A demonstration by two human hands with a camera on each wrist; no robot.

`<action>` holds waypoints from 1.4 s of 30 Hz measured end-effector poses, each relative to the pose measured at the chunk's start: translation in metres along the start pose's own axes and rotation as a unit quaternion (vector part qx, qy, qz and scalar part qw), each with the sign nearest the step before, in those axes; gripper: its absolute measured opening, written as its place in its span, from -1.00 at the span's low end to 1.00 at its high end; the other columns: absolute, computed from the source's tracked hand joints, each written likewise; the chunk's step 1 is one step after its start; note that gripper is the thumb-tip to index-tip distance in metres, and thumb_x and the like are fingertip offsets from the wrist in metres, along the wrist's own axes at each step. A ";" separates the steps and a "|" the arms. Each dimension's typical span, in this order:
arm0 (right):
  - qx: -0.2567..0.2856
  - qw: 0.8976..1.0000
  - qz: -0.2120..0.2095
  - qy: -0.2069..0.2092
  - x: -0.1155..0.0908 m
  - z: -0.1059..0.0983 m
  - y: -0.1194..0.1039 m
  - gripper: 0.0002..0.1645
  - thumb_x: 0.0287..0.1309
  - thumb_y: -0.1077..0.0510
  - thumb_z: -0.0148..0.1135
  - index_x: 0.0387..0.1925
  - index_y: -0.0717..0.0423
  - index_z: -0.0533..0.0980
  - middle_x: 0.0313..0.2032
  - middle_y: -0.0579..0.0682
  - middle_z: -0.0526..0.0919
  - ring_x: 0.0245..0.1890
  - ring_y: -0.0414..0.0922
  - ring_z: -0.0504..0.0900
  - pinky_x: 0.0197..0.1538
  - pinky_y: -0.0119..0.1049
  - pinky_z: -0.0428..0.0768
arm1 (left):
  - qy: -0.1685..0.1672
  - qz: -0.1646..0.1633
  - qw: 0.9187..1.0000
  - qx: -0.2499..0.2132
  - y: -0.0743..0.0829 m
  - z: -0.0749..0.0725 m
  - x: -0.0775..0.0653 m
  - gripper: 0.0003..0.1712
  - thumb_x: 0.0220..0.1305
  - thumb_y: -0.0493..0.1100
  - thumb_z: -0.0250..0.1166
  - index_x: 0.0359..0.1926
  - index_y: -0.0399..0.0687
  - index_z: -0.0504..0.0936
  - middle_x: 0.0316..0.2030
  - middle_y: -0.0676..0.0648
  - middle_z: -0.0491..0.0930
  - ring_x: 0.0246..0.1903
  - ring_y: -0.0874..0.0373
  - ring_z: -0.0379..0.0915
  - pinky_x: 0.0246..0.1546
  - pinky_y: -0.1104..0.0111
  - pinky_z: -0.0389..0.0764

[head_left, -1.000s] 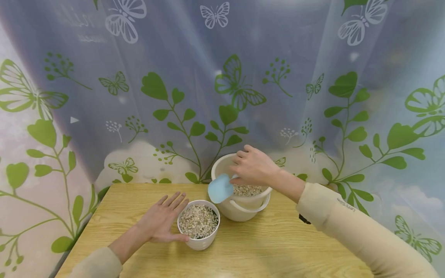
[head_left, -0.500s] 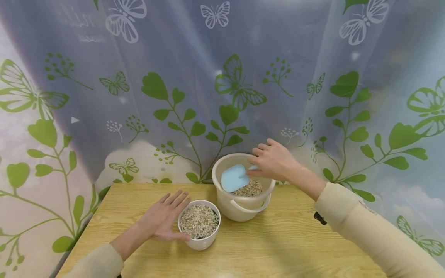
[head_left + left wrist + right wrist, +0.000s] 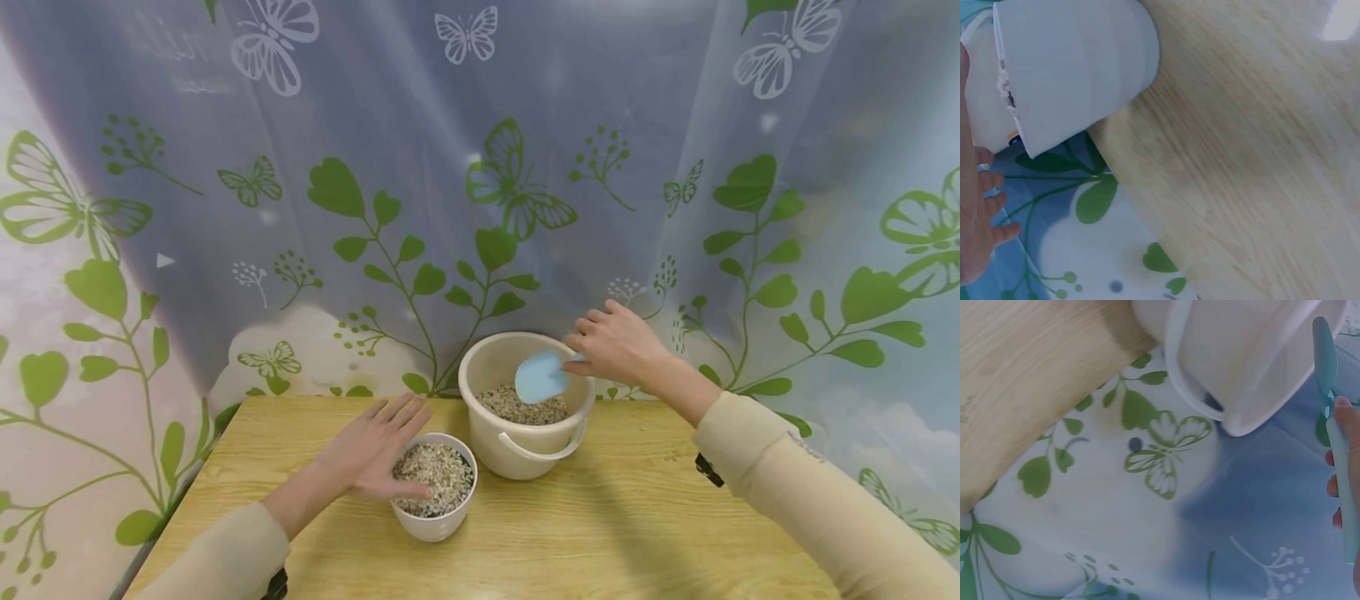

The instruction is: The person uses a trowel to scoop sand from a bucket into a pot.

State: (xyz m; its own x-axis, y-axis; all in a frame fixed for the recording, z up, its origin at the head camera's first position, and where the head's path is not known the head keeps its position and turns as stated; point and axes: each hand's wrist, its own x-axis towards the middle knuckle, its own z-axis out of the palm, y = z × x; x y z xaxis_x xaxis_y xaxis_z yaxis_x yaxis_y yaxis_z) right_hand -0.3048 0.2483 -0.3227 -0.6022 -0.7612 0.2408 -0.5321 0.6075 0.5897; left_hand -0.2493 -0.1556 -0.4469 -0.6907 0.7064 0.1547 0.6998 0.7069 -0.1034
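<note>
My right hand [image 3: 618, 343] grips the handle of a light blue small shovel [image 3: 542, 377]. Its blade is over the inside of a cream bucket [image 3: 513, 454], which has gravel [image 3: 517, 407] at the bottom. In the right wrist view the shovel [image 3: 1325, 359] shows side-on, fingers round its handle. A white pot [image 3: 431, 529] filled with pale gravel [image 3: 438, 471] stands left of the bucket. My left hand [image 3: 382, 450] has its fingers straight, with the thumb over the pot's gravel. The left wrist view shows that hand [image 3: 975, 206] beyond the pot's rim.
Both containers stand on a wood-grain table [image 3: 600, 517], the bucket near its back edge. The bucket's handle [image 3: 540, 454] hangs down in front. Behind the table hangs a curtain [image 3: 405, 208] printed with leaves and butterflies.
The right hand has drawn the small shovel rightward, from the bucket's left rim to over its inside. My left hand has shifted a little right and farther over the pot.
</note>
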 end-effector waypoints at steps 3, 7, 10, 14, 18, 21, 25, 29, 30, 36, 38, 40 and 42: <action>-0.001 1.000 0.003 -0.027 -0.001 0.006 0.001 -0.40 0.27 -0.43 0.32 -0.08 -0.02 0.74 -0.21 0.01 0.82 -0.19 0.00 0.74 -0.08 -0.08 0.64 | 0.000 0.001 1.000 -0.002 0.002 -0.005 0.008 0.36 0.16 0.71 0.15 0.64 -0.17 0.18 0.63 -0.26 0.20 0.63 -0.23 0.12 0.57 -0.17 0.34; -0.010 0.999 0.002 -0.052 -0.001 0.014 0.003 -0.40 0.28 -0.41 0.33 -0.05 -0.02 0.74 -0.17 0.03 0.83 -0.15 0.01 0.75 -0.02 -0.03 0.65 | -0.006 0.002 1.000 -0.003 0.005 -0.012 0.019 0.36 0.18 0.71 0.12 0.67 -0.14 0.10 0.66 -0.22 0.11 0.67 -0.19 0.03 0.62 -0.15 0.26; -0.021 0.998 -0.004 -0.067 0.000 0.020 0.003 -0.43 0.29 -0.40 0.33 -0.04 -0.03 0.74 -0.15 0.02 0.83 -0.13 0.01 0.74 -0.02 -0.04 0.64 | -0.014 0.000 1.000 -0.001 0.006 -0.015 0.026 0.37 0.19 0.73 0.08 0.68 -0.14 0.07 0.68 -0.22 0.06 0.67 -0.19 0.00 0.64 -0.14 0.22; -0.035 0.996 -0.013 -0.082 0.004 0.027 0.003 -0.45 0.29 -0.38 0.33 -0.04 -0.06 0.75 -0.11 0.00 0.84 -0.10 -0.01 0.74 0.00 -0.05 0.65 | -0.024 -0.004 1.000 0.007 0.006 -0.018 0.035 0.39 0.20 0.75 0.03 0.69 -0.13 0.02 0.69 -0.21 0.00 0.68 -0.19 -0.02 0.63 -0.14 0.23; -0.049 0.994 -0.017 -0.091 0.008 0.035 0.002 -0.46 0.25 -0.39 0.37 -0.10 -0.07 0.75 -0.14 -0.03 0.84 -0.11 -0.02 0.74 0.04 -0.05 0.64 | -0.025 -0.002 1.000 0.010 0.006 -0.020 0.042 0.38 0.22 0.73 0.03 0.70 -0.13 -0.01 0.69 -0.21 -0.02 0.69 -0.18 -0.04 0.63 -0.13 0.24; -0.059 0.993 -0.023 -0.098 0.012 0.041 0.000 -0.47 0.23 -0.38 0.39 -0.12 -0.06 0.75 -0.17 -0.03 0.84 -0.14 -0.04 0.74 0.04 -0.08 0.63 | -0.030 -0.002 1.000 0.007 0.006 -0.022 0.047 0.37 0.24 0.73 0.01 0.71 -0.12 -0.04 0.70 -0.20 -0.05 0.70 -0.17 -0.08 0.65 -0.11 0.21; -0.079 0.991 -0.040 -0.099 0.018 0.047 -0.003 -0.48 0.21 -0.37 0.40 -0.16 -0.04 0.76 -0.21 -0.01 0.84 -0.17 -0.03 0.74 0.02 -0.10 0.61 | -0.040 -0.006 0.999 -0.002 0.007 -0.024 0.051 0.37 0.24 0.74 -0.01 0.72 -0.08 -0.08 0.71 -0.19 -0.10 0.70 -0.17 -0.11 0.66 -0.13 0.17; -0.102 0.989 -0.052 -0.093 0.022 0.049 -0.005 -0.48 0.21 -0.37 0.40 -0.20 -0.04 0.77 -0.22 0.00 0.84 -0.17 -0.02 0.75 0.06 -0.08 0.61 | -0.038 0.001 0.999 -0.001 0.007 -0.024 0.056 0.38 0.23 0.78 -0.09 0.72 -0.07 -0.07 0.71 -0.22 -0.07 0.70 -0.18 -0.11 0.64 -0.15 0.19; -0.107 0.988 -0.056 -0.093 0.023 0.050 -0.005 -0.49 0.21 -0.37 0.40 -0.20 -0.04 0.77 -0.22 0.00 0.84 -0.16 -0.01 0.75 0.08 -0.07 0.61 | -0.037 0.003 0.999 0.001 0.007 -0.023 0.058 0.38 0.23 0.79 -0.11 0.71 -0.07 -0.07 0.70 -0.22 -0.06 0.70 -0.19 -0.10 0.64 -0.15 0.20; -0.136 0.982 -0.087 -0.098 0.027 0.051 -0.006 -0.49 0.24 -0.37 0.36 -0.20 -0.05 0.76 -0.20 0.00 0.83 -0.13 -0.02 0.73 0.11 -0.09 0.60 | -0.037 0.007 0.999 0.013 0.008 -0.021 0.064 0.35 0.25 0.76 -0.07 0.71 -0.09 -0.02 0.70 -0.24 -0.05 0.69 -0.22 -0.06 0.63 -0.17 0.22; -0.142 0.980 -0.095 -0.098 0.028 0.052 -0.006 -0.50 0.24 -0.37 0.36 -0.18 -0.06 0.76 -0.19 -0.01 0.83 -0.12 -0.02 0.73 0.12 -0.09 0.60 | -0.040 0.005 0.999 0.009 0.009 -0.021 0.065 0.34 0.25 0.74 -0.04 0.70 -0.10 -0.01 0.70 -0.24 -0.05 0.69 -0.22 -0.07 0.63 -0.16 0.21; -0.145 0.980 -0.100 -0.095 0.028 0.054 -0.006 -0.51 0.24 -0.36 0.37 -0.19 -0.06 0.76 -0.19 -0.01 0.82 -0.11 -0.03 0.72 0.12 -0.09 0.59 | -0.042 0.003 0.999 0.006 0.009 -0.020 0.065 0.34 0.25 0.73 -0.02 0.70 -0.09 -0.01 0.70 -0.23 -0.06 0.69 -0.21 -0.08 0.64 -0.15 0.19; -0.149 0.979 -0.105 -0.089 0.028 0.056 -0.007 -0.52 0.23 -0.36 0.38 -0.21 -0.07 0.76 -0.20 -0.02 0.81 -0.12 -0.03 0.71 0.11 -0.10 0.59 | -0.044 0.002 0.999 0.003 0.010 -0.019 0.066 0.34 0.25 0.73 -0.02 0.70 -0.10 -0.01 0.70 -0.23 -0.06 0.69 -0.21 -0.08 0.65 -0.15 0.18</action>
State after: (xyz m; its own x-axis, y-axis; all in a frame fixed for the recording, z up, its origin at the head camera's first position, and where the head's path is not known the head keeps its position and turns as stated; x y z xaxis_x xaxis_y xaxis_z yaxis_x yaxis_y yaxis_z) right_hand -0.3514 0.2356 -0.3631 -0.6064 -0.7945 -0.0326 -0.4746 0.3287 0.8165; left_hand -0.2847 -0.1026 -0.4190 -0.7017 0.7093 0.0672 0.7013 0.7043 -0.1102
